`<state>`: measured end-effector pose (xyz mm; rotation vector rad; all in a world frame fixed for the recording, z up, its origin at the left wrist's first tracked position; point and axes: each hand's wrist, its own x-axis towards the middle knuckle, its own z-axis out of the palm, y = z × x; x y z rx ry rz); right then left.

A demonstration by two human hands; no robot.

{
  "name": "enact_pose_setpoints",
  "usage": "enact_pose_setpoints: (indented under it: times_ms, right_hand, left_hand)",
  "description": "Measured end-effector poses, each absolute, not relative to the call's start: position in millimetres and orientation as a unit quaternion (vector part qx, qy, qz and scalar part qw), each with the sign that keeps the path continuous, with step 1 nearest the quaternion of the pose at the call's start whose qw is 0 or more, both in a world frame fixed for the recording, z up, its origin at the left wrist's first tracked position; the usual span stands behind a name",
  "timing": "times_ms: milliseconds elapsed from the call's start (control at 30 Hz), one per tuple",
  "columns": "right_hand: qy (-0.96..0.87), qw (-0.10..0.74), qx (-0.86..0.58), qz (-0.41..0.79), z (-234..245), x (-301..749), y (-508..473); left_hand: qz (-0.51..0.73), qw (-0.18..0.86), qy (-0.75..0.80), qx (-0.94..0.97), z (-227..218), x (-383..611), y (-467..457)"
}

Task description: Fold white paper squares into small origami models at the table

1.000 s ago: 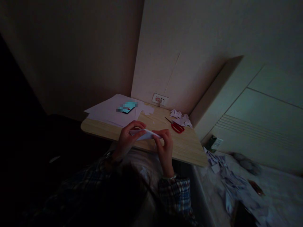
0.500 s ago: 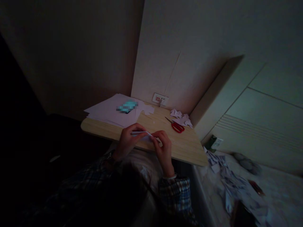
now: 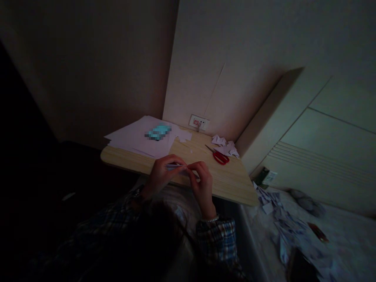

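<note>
A small piece of folded white paper (image 3: pixel 174 167) is held between my two hands, above the front edge of the wooden tabletop (image 3: pixel 232 184). My left hand (image 3: pixel 160 174) pinches its left part between thumb and fingers. On the right, my right hand (image 3: pixel 202 181) pinches the other end, its fingertips close to those of the left. The fingers cover much of the paper, so its exact folds are hidden. Red-handled scissors (image 3: pixel 220 157) lie beyond my right hand, beside several folded paper pieces (image 3: pixel 227 147).
White paper sheets (image 3: pixel 132 137) lie at the table's left with a blurred-out phone-like object (image 3: pixel 158 132) on top. Small paper pieces (image 3: pixel 184 136) sit beside them. A wall socket (image 3: pixel 199 122) is behind. Many folded papers (image 3: pixel 289 223) cover the bed (image 3: pixel 349 235) at right.
My fingertips have come closer together over the paper, and the left hand has shifted slightly right. Less of the paper shows between the hands.
</note>
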<state>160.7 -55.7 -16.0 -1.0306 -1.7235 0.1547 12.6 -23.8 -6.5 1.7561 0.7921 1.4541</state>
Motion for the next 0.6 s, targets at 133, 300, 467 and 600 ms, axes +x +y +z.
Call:
enact_pose_setpoints:
  times_ms: [133,300,467,600]
  right_hand:
    - [-0.726,0.534,-0.429,0.054,-17.2,159.7,-56.7]
    - [-0.714,0.544,-0.438,0.057,-19.1,160.4,-56.4]
    - [-0.701,0.552,-0.449,0.048,-17.8,162.1,-55.1]
    - [-0.692,0.558,-0.454,0.061,-18.8,161.8,-53.4]
  left_hand:
    - [0.56,0.349,0.305,0.686,-5.2,13.3,-25.1]
    - [0.572,0.348,0.318,0.671,-1.9,13.9,-28.7]
    - [0.612,0.342,0.341,0.626,-1.5,13.2,-28.3]
    - [0.615,0.337,0.343,0.625,-2.7,13.5,-28.4]
